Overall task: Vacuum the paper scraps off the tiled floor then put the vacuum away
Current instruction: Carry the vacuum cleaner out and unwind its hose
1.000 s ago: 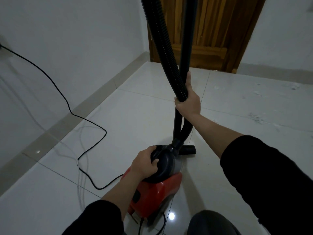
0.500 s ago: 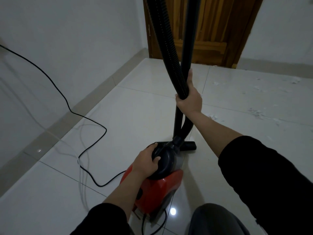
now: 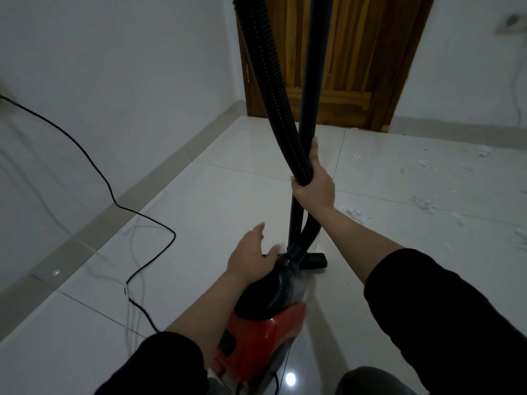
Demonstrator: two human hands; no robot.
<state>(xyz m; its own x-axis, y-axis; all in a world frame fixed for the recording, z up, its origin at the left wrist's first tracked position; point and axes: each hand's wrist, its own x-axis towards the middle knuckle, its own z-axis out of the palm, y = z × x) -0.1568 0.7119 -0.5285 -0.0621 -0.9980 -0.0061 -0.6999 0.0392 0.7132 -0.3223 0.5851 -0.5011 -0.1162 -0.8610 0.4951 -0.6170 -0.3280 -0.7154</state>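
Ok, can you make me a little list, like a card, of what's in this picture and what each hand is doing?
vacuum: red and black, on the floor
left hand: open, fingers spread over the vacuum's black top
right hand: grips hose and tube together
floor nozzle: on the tiles
paper scraps: on the tiles to the right
cord: black, along the left wall
door: wooden, at the back
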